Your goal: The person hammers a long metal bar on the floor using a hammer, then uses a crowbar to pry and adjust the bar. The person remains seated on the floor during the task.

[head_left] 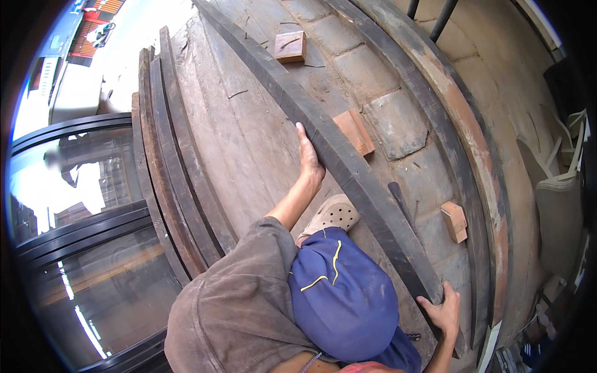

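Observation:
A long dark wooden plank (pixel 348 168) lies slantwise over a worn wooden board and stone paving. My left hand (pixel 309 156) reaches forward and grips the plank's left edge about midway along it. My right hand (pixel 443 311) holds the plank's near end, fingers spread over its corner. Below the hands I see my grey shirt, blue shorts and a beige perforated clog (pixel 333 214) beside the plank.
More dark planks (pixel 171 161) stand stacked on edge at the left. Another long plank with reddish wear (pixel 463 130) lies at the right. Small wooden blocks (pixel 290 46) (pixel 354 132) (pixel 454 221) sit on the paving. Black-framed glass (pixel 81 248) is at far left, a pale sack (pixel 559 211) at far right.

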The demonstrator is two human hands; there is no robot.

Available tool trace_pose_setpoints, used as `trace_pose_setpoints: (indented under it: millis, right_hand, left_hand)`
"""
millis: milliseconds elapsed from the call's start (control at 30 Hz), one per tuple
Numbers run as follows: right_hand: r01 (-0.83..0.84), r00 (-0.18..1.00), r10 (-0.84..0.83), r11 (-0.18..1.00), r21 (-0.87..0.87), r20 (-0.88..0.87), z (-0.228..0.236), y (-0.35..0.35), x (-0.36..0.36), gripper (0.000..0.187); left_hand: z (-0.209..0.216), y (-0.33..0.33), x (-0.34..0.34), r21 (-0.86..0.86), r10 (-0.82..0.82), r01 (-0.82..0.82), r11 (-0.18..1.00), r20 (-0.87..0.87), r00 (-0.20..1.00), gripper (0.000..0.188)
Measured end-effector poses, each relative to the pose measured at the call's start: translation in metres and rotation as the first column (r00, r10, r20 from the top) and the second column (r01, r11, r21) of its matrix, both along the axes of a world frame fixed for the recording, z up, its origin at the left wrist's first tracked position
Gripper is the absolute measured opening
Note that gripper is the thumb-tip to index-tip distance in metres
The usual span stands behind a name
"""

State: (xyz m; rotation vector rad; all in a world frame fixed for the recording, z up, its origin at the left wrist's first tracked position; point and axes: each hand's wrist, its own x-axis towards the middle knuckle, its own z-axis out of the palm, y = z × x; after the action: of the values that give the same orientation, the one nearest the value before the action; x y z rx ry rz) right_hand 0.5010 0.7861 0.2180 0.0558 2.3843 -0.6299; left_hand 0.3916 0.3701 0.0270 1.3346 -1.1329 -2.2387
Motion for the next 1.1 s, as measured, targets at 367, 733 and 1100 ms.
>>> trace_pose_setpoints:
  millis: [367, 733, 1100]
  right_hand:
    - [-0.030, 0.924, 0.094, 0.984, 0.174, -0.371, -0.033, 0.010, 0.038, 0.056]
    - [-0.074, 0.900, 0.169, 0.968, 0.242, -0.402, 0.046, 0.047, 0.019, 0.057]
    - [-0.045, 0.924, 0.170, 0.938, 0.344, -0.343, 0.001, 0.045, 0.019, 0.056]
  left_hand:
    - [0.027, -0.016, -0.029, 0.083, -0.018, 0.016, 0.996, 0.017, 1.000, 0.071]
    - [-0.069, -0.029, 0.048, -0.823, -0.572, 0.567, 0.044, 0.445, 0.689, 0.091]
    - [-0.056, -0.044, -0.021, -0.658, -0.585, 0.417, -0.626, 0.751, 0.306, 0.131]
